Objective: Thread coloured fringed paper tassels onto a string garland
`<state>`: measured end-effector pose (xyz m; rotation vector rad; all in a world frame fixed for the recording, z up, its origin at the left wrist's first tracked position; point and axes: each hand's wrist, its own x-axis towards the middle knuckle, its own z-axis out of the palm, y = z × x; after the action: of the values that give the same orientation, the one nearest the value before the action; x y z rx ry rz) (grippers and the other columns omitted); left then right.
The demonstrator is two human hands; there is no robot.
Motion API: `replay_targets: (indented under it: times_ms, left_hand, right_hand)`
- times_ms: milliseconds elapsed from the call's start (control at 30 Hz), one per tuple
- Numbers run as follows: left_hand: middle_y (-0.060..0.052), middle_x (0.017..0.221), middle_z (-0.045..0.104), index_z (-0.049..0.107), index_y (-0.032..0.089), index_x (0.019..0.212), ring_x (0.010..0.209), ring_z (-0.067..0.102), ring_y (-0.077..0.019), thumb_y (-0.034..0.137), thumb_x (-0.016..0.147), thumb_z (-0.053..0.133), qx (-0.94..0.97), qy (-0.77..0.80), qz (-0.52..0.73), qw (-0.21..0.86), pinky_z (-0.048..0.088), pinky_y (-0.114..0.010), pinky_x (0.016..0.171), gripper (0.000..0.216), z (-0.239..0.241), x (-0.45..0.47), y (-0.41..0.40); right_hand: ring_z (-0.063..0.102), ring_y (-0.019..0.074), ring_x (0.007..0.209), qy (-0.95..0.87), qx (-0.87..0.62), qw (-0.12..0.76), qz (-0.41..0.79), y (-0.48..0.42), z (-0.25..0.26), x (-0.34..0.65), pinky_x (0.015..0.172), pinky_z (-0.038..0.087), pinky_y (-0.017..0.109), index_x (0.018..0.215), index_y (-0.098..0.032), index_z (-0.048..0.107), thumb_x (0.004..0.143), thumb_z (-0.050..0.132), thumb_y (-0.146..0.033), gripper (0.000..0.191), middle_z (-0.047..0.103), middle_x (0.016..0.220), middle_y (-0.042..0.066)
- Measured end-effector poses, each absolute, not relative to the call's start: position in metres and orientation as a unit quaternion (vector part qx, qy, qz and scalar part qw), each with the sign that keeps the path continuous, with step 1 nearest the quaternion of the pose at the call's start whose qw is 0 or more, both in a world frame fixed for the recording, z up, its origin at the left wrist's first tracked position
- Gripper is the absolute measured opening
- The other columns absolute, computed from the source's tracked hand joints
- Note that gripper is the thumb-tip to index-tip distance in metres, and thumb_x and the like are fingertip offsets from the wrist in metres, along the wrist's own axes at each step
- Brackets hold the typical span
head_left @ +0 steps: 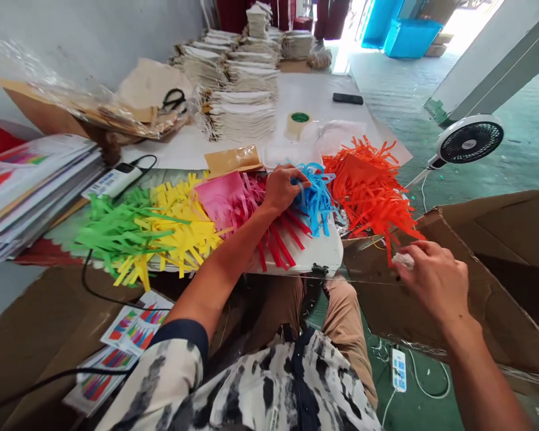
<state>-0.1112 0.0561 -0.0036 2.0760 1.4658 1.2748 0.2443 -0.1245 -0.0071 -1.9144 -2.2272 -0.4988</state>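
My left hand [285, 187] reaches over the table with its fingers closed on the near side of a blue tissue fringe [315, 200]. To its left lie a pink fringe [222, 197], crimson strips [285, 242], a yellow fringe [179, 218] and a green fringe [121, 224]. An orange fringe [363, 185] is heaped at the table's right corner, some strips hanging over the edge. My right hand [435, 278] is raised off the table beside those strips, fingers curled together. Something whitish shows at its thumb; whether the hand holds anything is unclear.
Bundled white stacks [242, 114] stand at the back. A tape roll [299, 124], phone [347, 98] and black scissors [174, 100] lie farther off. A small fan [469, 143] and an open cardboard box [498, 239] are on the right. Printed sheets [36, 173] pile up left.
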Motion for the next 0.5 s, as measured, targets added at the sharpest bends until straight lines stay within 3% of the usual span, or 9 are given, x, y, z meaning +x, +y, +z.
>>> replay_targets:
  times_ms: [100,200,333,500]
  left_hand:
    - [-0.003,0.091,0.077,0.083,0.021,0.084,0.093,0.069,-0.0212,0.028,0.083,0.086,0.722,0.501,0.453,0.151,0.051,-0.034,0.088,0.007,0.0,-0.114,0.06]
    - [-0.003,0.091,0.077,0.082,0.021,0.084,0.092,0.07,-0.0204,0.032,0.087,0.084,0.727,0.487,0.457,0.156,0.051,-0.033,0.087,0.011,0.001,-0.118,0.063]
    - [-0.004,0.091,0.079,0.082,0.022,0.084,0.091,0.071,-0.0208,0.041,0.094,0.076,0.738,0.46,0.467,0.163,0.051,-0.035,0.089,0.022,-0.001,-0.121,0.062]
    - [-0.004,0.094,0.081,0.085,0.025,0.085,0.094,0.07,-0.0215,0.049,0.099,0.07,0.752,0.441,0.464,0.157,0.048,-0.04,0.101,0.032,-0.001,-0.126,0.062]
  right_hand:
    - [0.069,0.0342,0.107,-0.771,-0.603,0.155,-0.133,-0.104,0.007,0.209,0.079,0.046,0.046,0.117,-0.023,0.076,0.099,0.061,-0.036,0.027,0.076,0.122,0.013]
    - [0.068,0.0307,0.109,-0.799,-0.539,0.257,-0.073,-0.066,0.02,0.156,0.09,0.048,0.044,0.116,-0.022,0.077,0.105,0.056,-0.037,0.029,0.076,0.117,0.012]
    - [0.064,0.0327,0.109,-0.796,-0.527,0.291,-0.056,-0.007,0.023,0.09,0.09,0.046,0.046,0.126,-0.023,0.076,0.104,0.057,-0.039,0.033,0.073,0.119,0.014]
    - [0.066,0.029,0.1,-0.799,-0.52,0.303,0.0,0.032,0.012,0.061,0.087,0.045,0.043,0.105,-0.022,0.083,0.103,0.061,-0.035,0.025,0.073,0.102,0.01]
